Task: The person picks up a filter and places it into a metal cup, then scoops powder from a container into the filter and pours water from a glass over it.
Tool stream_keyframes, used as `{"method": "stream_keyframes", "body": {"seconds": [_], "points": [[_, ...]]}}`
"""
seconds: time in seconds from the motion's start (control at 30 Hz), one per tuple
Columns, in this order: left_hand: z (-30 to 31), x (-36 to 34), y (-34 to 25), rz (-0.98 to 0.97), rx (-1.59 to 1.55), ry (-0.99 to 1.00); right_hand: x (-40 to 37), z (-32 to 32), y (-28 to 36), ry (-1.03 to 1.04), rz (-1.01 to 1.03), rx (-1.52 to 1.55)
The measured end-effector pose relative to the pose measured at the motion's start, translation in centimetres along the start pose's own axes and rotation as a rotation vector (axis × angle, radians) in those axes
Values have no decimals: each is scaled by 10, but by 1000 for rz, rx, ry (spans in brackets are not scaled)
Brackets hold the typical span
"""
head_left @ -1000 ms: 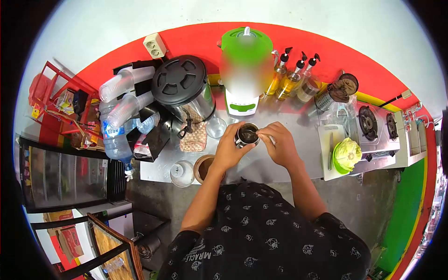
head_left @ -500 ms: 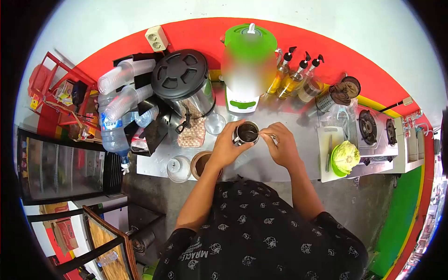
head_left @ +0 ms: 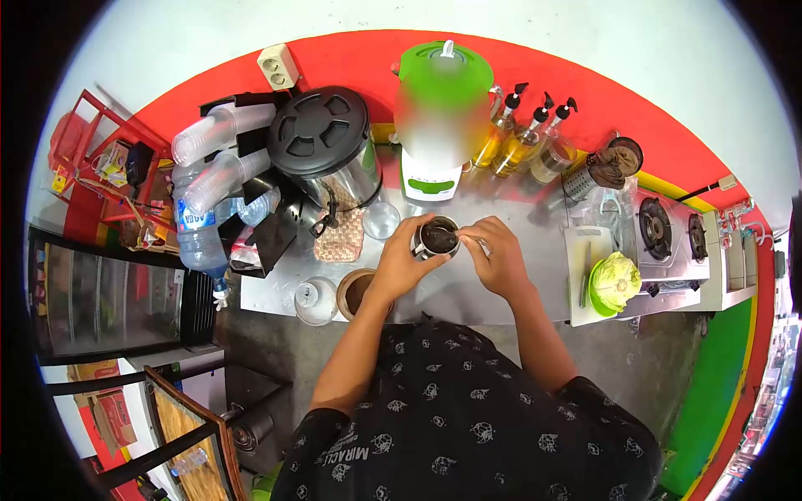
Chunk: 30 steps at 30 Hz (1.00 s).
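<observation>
My left hand (head_left: 403, 265) is wrapped round a metal cup (head_left: 436, 237) with dark contents. A thin spoon handle is pinched in my right hand (head_left: 498, 255), and its other end dips into the cup. Behind the cup stands a blender with a green lid (head_left: 446, 71) and a white base (head_left: 428, 179). An empty-looking glass (head_left: 381, 220) is left of my left hand. Nearer the front edge, a brown-rimmed bowl (head_left: 355, 292) holding something brown touches or nearly touches a clear container (head_left: 317, 302).
A black-lidded steel canister (head_left: 320, 131), stacked plastic cups (head_left: 219, 184) and a large water bottle (head_left: 199, 230) stand left. Pump bottles (head_left: 516, 150) line the back. At right are a white cutting board (head_left: 578, 250), a cabbage (head_left: 616, 281) and a gas stove (head_left: 672, 242).
The spoon in my right hand has shifted within the cup, its handle tilting differently. The whole view has shifted slightly; my left hand still holds the cup.
</observation>
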State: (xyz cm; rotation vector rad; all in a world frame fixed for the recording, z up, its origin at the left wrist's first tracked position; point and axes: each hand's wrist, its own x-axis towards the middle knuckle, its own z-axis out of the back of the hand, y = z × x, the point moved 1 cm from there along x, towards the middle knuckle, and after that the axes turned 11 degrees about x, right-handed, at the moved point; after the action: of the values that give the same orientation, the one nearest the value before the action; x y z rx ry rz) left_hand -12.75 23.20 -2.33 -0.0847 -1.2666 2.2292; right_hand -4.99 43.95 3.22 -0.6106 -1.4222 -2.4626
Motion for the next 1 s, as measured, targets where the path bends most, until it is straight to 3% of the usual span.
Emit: {"method": "stream_keyframes", "body": {"seconds": [0.6,0.9,1.0], "points": [[1,-1,-2,54,-57,35,4,3,3,10,-33,3],[-3,0,7,18,-61,9,8,8,11,-21,78,-80],[-3,0,5,25,-64,13,3,6,8,86,47,-124]]}}
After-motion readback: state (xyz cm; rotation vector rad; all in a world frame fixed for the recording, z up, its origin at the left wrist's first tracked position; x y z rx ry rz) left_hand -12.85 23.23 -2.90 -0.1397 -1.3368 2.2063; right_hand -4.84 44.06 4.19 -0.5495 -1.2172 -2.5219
